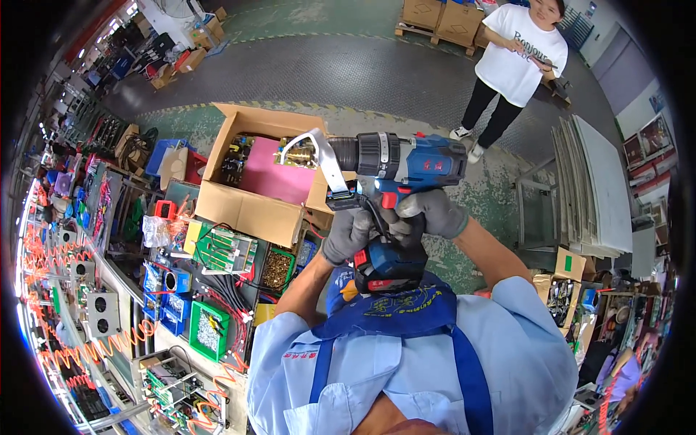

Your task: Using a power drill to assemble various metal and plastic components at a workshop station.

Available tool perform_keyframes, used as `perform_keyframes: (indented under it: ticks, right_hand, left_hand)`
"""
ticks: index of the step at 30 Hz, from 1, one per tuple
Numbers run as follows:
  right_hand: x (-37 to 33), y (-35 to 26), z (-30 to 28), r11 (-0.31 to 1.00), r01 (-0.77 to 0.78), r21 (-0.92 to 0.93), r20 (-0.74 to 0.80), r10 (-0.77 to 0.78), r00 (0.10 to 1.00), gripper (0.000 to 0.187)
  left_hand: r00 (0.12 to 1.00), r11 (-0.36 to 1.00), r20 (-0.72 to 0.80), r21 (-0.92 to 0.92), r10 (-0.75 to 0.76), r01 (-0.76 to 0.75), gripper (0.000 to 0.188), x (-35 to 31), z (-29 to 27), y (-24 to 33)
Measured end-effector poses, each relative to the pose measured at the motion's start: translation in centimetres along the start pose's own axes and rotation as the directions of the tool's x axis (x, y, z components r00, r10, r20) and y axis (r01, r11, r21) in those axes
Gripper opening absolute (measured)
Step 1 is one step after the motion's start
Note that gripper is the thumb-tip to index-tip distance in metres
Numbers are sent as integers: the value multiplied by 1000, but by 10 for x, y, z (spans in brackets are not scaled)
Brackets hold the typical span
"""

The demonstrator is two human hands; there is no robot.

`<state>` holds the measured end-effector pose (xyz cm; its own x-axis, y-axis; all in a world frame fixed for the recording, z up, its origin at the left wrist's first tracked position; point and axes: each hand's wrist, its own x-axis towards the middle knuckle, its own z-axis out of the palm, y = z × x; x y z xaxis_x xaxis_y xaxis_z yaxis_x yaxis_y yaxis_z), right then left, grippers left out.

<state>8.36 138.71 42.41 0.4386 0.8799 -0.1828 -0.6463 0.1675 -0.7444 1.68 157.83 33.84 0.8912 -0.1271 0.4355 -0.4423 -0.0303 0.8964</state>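
A blue-and-black cordless drill (431,161) is held up in front of my chest, its chuck pointing left. My right hand (437,214), in a grey glove, is closed around its handle below the red trigger. The black battery pack (391,267) sits at the handle's foot. My left hand (349,235), also gloved in grey, is closed beside the handle, just below a small black block at the lower end of a bent silver metal strip (330,163). The strip curves past the chuck's front; its exact contact with the drill is hidden. Brass-coloured parts show behind it.
An open cardboard box (250,210) with a pink sheet and circuit boards stands beyond my left hand. Left lie a green bin of screws (209,330), a bin of brass pieces (278,269) and a circuit board (226,250). A person (518,54) stands at far right, near leaning panels (598,185).
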Motion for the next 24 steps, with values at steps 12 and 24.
perform_keyframes:
  ticks: [12, 24]
  right_hand:
    - [-2, 5, 17, 978, 128, -162, -81, -143, 986, 34]
    - [-2, 4, 15, 930, 62, -363, -92, -102, 991, 45]
  left_hand:
    - [999, 996, -40, -82, 36, -40, 62, -3, -2, 10]
    - [966, 979, -248, 201, 75, -25, 52, -24, -15, -14]
